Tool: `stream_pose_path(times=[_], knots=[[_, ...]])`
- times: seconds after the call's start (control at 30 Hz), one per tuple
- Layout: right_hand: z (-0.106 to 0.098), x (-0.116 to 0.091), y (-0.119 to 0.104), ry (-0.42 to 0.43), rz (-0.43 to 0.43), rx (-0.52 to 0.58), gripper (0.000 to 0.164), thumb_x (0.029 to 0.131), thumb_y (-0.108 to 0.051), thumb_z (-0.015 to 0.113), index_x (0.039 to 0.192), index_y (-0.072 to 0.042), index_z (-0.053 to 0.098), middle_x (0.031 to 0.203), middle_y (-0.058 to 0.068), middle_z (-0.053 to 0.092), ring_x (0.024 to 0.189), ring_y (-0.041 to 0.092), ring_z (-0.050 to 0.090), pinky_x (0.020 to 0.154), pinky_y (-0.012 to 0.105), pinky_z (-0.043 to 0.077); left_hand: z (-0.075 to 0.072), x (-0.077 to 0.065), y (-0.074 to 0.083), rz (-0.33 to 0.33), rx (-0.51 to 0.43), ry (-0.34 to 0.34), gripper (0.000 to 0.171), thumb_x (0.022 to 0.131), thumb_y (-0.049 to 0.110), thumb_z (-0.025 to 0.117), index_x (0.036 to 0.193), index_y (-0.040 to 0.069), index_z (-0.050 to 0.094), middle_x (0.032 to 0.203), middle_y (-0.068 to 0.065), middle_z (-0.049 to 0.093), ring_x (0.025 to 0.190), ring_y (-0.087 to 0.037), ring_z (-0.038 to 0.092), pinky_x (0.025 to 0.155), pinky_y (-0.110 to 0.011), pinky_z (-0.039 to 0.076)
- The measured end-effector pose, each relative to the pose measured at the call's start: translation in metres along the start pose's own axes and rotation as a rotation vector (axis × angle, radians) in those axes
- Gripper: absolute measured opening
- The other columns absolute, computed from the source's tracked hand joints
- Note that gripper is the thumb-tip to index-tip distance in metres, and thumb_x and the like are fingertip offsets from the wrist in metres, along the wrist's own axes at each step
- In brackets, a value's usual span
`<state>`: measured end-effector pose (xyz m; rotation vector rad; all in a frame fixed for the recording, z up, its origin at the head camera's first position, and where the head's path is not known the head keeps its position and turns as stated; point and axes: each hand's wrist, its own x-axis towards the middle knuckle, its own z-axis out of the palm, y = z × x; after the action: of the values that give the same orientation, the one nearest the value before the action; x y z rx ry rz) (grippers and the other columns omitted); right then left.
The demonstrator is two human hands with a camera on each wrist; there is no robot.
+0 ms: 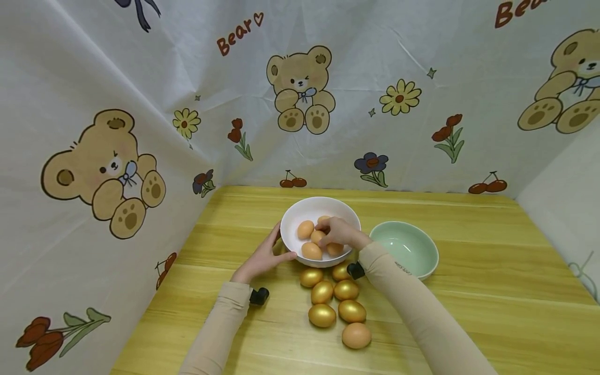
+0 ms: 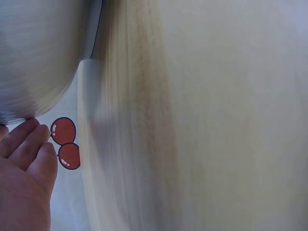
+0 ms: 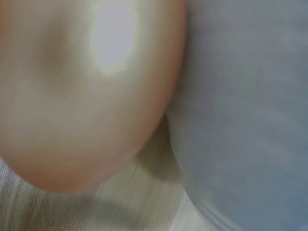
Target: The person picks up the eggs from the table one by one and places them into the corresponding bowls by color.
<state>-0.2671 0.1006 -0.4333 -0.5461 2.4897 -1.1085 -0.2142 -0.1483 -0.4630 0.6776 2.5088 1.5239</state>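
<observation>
A white bowl [image 1: 321, 205] holds several brown eggs [image 1: 305, 229]. My left hand [image 1: 264, 259] rests against the bowl's left side, thumb near the front rim and fingers extended along the wall; in the left wrist view those fingers [image 2: 34, 139] touch its underside. Reaching in over the right rim, my right hand [image 1: 338, 232] pinches a brown egg [image 1: 317, 238] between thumb and fingers. The right wrist view shows a gold egg [image 3: 91, 110] very close, beside the bowl's outer wall [image 3: 240, 110]; that hand is out of this view.
Several gold eggs [image 1: 322, 292] lie in two rough rows in front of the white bowl, with one brown egg [image 1: 356, 336] nearest me. A green bowl [image 1: 404, 250] stands to the right, partly behind my right sleeve. A bear-print cloth [image 1: 349, 156] hangs behind the wooden table [image 1: 492, 291].
</observation>
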Motion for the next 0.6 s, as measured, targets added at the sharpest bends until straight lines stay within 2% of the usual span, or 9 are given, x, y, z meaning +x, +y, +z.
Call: stream_pose_path(times=[0.13, 0.27, 0.5, 0.6], knots=[[0.000, -0.001, -0.001, 0.004, 0.004, 0.045, 0.050, 0.074, -0.007, 0.077, 0.119, 0.005, 0.059, 0.109, 0.013, 0.062, 0.102, 0.023, 0.055, 0.092, 0.032, 0.043, 0.002, 0.003, -0.013, -0.018, 0.010, 0.007, 0.095, 0.080, 0.036, 0.073, 0.150, 0.027, 0.009, 0.151, 0.006, 0.016, 0.135, -0.021, 0.022, 0.107, -0.045, 0.021], [-0.001, -0.003, -0.002, 0.029, -0.006, 0.078, 0.049, 0.076, -0.007, 0.075, 0.119, 0.007, 0.057, 0.111, 0.015, 0.061, 0.103, 0.025, 0.055, 0.093, 0.034, 0.042, 0.002, 0.002, -0.012, -0.014, 0.009, 0.008, 0.095, 0.080, 0.036, 0.073, 0.150, 0.026, 0.008, 0.152, 0.003, 0.016, 0.135, -0.023, 0.022, 0.107, -0.048, 0.021], [-0.003, -0.006, -0.004, 0.087, -0.051, 0.065, 0.047, 0.077, -0.007, 0.074, 0.118, 0.008, 0.057, 0.113, 0.019, 0.060, 0.105, 0.028, 0.054, 0.095, 0.038, 0.041, -0.003, -0.005, 0.016, -0.019, -0.001, -0.015, 0.094, 0.083, 0.027, 0.071, 0.150, 0.011, 0.007, 0.152, -0.011, 0.015, 0.135, -0.031, 0.021, 0.107, -0.048, 0.020], [-0.004, -0.007, -0.006, 0.108, -0.077, 0.062, 0.044, 0.079, -0.007, 0.073, 0.117, 0.009, 0.057, 0.112, 0.020, 0.061, 0.103, 0.029, 0.055, 0.094, 0.038, 0.042, -0.005, -0.007, 0.023, -0.030, 0.011, -0.028, 0.094, 0.084, 0.028, 0.071, 0.150, 0.009, 0.006, 0.152, -0.012, 0.014, 0.135, -0.031, 0.021, 0.107, -0.048, 0.021]])
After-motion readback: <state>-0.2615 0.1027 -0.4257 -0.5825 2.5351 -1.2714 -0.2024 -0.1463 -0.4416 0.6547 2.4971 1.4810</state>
